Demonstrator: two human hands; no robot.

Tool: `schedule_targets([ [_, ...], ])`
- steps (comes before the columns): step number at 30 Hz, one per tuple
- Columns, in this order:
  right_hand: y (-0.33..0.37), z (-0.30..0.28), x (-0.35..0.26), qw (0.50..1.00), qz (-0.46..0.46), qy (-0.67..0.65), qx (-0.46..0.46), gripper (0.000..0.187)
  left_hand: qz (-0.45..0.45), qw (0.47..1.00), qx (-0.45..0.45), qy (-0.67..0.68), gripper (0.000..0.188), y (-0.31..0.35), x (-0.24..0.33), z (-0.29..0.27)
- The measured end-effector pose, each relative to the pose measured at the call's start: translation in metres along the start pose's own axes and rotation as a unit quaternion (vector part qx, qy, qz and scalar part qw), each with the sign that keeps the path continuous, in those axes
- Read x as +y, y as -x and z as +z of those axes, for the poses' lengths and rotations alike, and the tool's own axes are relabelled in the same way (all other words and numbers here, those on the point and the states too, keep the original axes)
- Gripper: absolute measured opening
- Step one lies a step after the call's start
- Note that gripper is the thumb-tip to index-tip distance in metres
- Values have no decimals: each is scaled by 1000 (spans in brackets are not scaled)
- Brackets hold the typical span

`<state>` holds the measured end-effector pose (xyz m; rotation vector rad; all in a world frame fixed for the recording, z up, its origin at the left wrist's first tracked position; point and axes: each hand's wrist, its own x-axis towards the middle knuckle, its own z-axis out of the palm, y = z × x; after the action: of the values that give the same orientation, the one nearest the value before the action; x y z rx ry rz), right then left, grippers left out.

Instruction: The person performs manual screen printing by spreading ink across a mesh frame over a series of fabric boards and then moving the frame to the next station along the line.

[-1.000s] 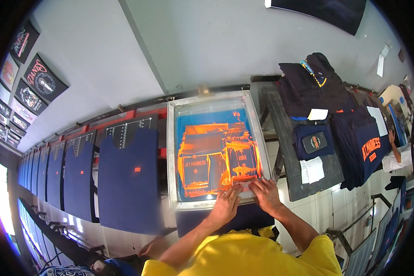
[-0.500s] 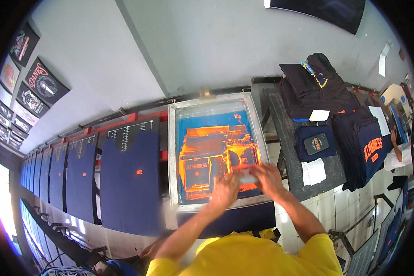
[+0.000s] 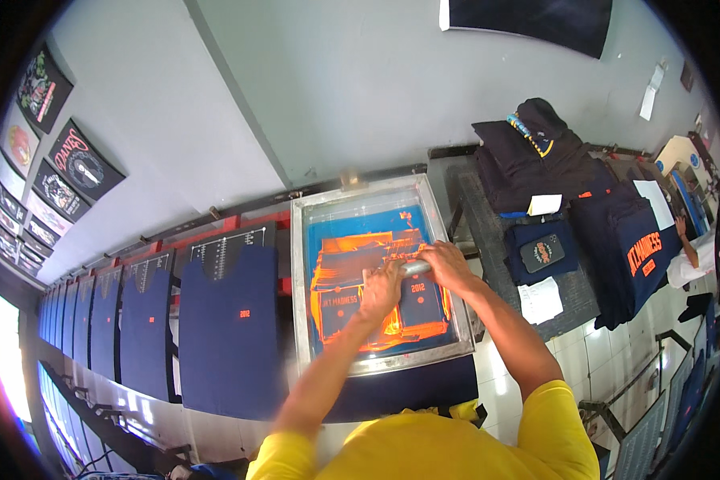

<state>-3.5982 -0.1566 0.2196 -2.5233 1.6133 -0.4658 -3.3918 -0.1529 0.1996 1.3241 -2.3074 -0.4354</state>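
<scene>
Both of my hands hold a squeegee [image 3: 414, 268], whose pale grey bar shows between them. My left hand [image 3: 382, 290] is closed round its left part and my right hand [image 3: 448, 266] round its right part. They are over the right half of a screen-printing screen [image 3: 298, 264] in a metal frame. Orange ink [image 3: 352, 240] is smeared across its blue mesh [image 3: 360, 218], around two lettered print areas. The squeegee's blade is hidden by my hands. Under the screen, a navy shirt [image 3: 408, 390] sticks out at the near edge.
Navy shirts [image 3: 228, 344] lie on boards in a row to the left. On the right, a dark table [image 3: 488, 228] bears folded dark garments [image 3: 508, 172], a dark rounded case [image 3: 546, 252] and paper slips [image 3: 541, 301]. Another person's hand [image 3: 681, 227] touches printed navy shirts [image 3: 616, 256].
My hands and the squeegee have moved away from me, up the screen and slightly left. More of the right-hand print area shows. Another person's arm at the lower left has left the view.
</scene>
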Motion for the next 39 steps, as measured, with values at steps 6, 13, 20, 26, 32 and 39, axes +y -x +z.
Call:
schedule_targets([
  [6, 39, -30, -40, 995, -27, -34, 93, 22, 58, 998, 12, 29, 32, 39, 19, -33],
  [13, 135, 6, -90, 999, -26, 20, 3, 38, 104, 994, -3, 34, 43, 147, 42, -13],
  [20, 176, 12, -109, 1000, 4, 18, -18, 54, 177, 984, 19, 18, 48, 178, 36, 16],
  [26, 179, 10, -118, 997, 31, -68, 30, 57, 170, 982, -3, 86, 47, 179, 26, 11],
  [32, 170, 24, -77, 948, 140, -170, 230, 40, -47, 985, 108, 125, 40, 172, -48, -41],
  [39, 149, 54, -30, 874, 278, -341, 207, 55, -287, 928, 194, 134, 46, 184, -125, -62],
])
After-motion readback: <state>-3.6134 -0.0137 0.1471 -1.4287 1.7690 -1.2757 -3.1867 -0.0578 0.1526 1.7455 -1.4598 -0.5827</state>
